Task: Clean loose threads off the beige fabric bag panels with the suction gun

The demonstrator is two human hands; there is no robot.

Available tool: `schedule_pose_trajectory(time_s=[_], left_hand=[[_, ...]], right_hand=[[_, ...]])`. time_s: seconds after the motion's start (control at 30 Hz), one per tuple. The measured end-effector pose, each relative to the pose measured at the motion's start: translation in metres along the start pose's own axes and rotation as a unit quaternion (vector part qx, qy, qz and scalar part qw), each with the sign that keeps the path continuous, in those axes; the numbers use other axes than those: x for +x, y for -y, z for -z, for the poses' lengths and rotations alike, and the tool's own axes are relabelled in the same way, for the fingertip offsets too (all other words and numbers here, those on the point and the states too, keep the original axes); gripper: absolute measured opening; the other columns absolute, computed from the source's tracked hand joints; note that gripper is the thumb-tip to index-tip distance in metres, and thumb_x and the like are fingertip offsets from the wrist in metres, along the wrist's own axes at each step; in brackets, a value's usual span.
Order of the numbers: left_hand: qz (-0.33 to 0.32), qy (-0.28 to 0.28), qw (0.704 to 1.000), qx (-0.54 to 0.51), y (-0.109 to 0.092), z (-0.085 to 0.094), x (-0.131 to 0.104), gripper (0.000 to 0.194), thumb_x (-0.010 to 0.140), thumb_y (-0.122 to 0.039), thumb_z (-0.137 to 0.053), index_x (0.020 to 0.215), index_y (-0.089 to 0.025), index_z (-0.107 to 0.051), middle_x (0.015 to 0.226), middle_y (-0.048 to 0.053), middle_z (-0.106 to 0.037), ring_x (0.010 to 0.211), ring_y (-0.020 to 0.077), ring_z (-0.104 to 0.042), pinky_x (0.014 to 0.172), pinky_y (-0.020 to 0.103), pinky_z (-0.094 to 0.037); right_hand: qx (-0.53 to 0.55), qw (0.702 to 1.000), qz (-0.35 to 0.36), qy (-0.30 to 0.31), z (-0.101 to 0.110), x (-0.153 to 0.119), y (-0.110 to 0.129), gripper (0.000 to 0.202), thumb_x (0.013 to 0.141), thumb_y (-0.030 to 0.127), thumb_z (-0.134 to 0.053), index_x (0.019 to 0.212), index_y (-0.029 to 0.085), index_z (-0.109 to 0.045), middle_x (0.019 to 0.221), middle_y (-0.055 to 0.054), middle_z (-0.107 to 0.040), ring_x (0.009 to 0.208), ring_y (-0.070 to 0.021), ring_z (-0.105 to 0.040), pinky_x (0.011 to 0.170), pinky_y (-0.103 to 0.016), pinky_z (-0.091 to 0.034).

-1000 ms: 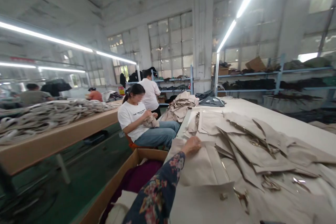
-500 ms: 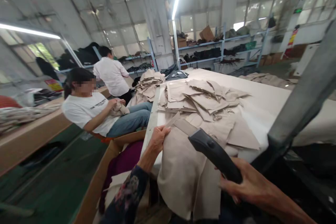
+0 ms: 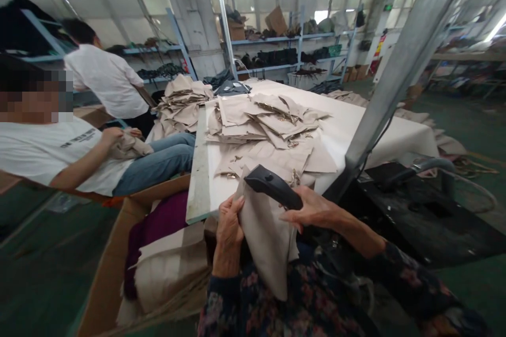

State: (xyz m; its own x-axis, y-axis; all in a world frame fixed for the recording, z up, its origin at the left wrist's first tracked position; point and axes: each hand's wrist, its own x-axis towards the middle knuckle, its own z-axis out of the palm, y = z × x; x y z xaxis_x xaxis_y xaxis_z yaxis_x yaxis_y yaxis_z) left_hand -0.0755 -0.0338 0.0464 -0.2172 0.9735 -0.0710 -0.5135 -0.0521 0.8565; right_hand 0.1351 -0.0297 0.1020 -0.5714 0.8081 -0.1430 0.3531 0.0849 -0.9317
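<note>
My left hand (image 3: 228,231) grips the edge of a beige fabric piece (image 3: 265,237) that hangs down over my lap. Close beside it on the right, my right hand (image 3: 312,209) holds a black handheld tool (image 3: 272,186) with its tip over the top of that piece. Just beyond both hands a heap of similar beige fabric pieces (image 3: 264,127), some with metal rings, lies on the white table (image 3: 348,126).
A cardboard box (image 3: 118,253) with purple and beige cloth stands at my left. A seated person in a white shirt (image 3: 59,152) handles fabric there; another person (image 3: 105,81) stands behind. A grey metal post (image 3: 399,63) and a dark machine base (image 3: 415,210) are at right. Shelves line the back wall.
My left hand has drawn one beige piece off the table toward my lap. My right hand has come into view with the black tool and closed in on the piece. The view swung right.
</note>
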Motion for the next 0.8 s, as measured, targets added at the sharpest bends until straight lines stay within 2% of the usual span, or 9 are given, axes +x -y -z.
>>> schedule_pose_trajectory(time_s=[0.1, 0.3, 0.5, 0.67, 0.8], left_hand=[[-0.01, 0.01, 1.0, 0.005, 0.002, 0.0, -0.007, 0.019, 0.061, -0.023, -0.074, 0.079, -0.015, -0.074, 0.068, 0.002, -0.074, 0.055, 0.0127, -0.062, 0.053, 0.021, -0.048], [-0.019, 0.057, 0.998, 0.031, 0.004, 0.0, -0.017, 0.021, 0.071, -0.028, -0.071, 0.088, -0.017, -0.074, 0.076, 0.002, -0.075, 0.063, 0.0154, -0.065, 0.059, 0.024, -0.049], [-0.003, 0.057, 0.998, 0.007, 0.014, 0.004, -0.023, 0.023, 0.069, -0.026, -0.071, 0.09, -0.017, -0.074, 0.072, 0.002, -0.074, 0.061, 0.0159, -0.064, 0.058, 0.025, -0.05], [-0.02, 0.072, 0.997, -0.002, 0.015, 0.003, -0.027, 0.023, 0.071, -0.027, -0.071, 0.091, -0.017, -0.074, 0.08, 0.005, -0.075, 0.066, 0.017, -0.066, 0.061, 0.026, -0.05], [-0.019, 0.082, 0.996, -0.003, 0.016, 0.001, -0.034, 0.024, 0.071, -0.029, -0.072, 0.092, -0.017, -0.075, 0.08, 0.005, -0.074, 0.067, 0.0174, -0.065, 0.062, 0.026, -0.05]], right_hand=[[-0.022, 1.0, 0.004, -0.01, 0.0, -0.009, -0.001, 0.033, 0.075, 0.042, -0.068, 0.091, 0.015, -0.058, 0.049, 0.004, -0.058, 0.041, -0.0118, -0.054, 0.039, -0.02, -0.04], [-0.037, 0.998, -0.016, 0.041, -0.005, -0.023, 0.001, 0.031, 0.075, 0.041, -0.068, 0.089, 0.015, -0.06, 0.051, 0.003, -0.06, 0.042, -0.0121, -0.054, 0.038, -0.02, -0.039], [-0.021, 1.0, 0.01, 0.012, -0.002, -0.012, 0.011, 0.034, 0.076, 0.04, -0.067, 0.095, 0.014, -0.057, 0.048, 0.005, -0.057, 0.041, -0.0104, -0.052, 0.041, -0.02, -0.041], [-0.051, 0.998, -0.02, 0.043, -0.004, -0.026, 0.007, 0.034, 0.076, 0.038, -0.067, 0.099, 0.014, -0.06, 0.051, 0.003, -0.059, 0.043, -0.0118, -0.054, 0.041, -0.02, -0.04], [-0.055, 0.997, -0.029, 0.043, -0.008, -0.032, 0.008, 0.032, 0.075, 0.036, -0.068, 0.097, 0.014, -0.061, 0.051, 0.004, -0.059, 0.043, -0.0121, -0.054, 0.043, -0.021, -0.042]])
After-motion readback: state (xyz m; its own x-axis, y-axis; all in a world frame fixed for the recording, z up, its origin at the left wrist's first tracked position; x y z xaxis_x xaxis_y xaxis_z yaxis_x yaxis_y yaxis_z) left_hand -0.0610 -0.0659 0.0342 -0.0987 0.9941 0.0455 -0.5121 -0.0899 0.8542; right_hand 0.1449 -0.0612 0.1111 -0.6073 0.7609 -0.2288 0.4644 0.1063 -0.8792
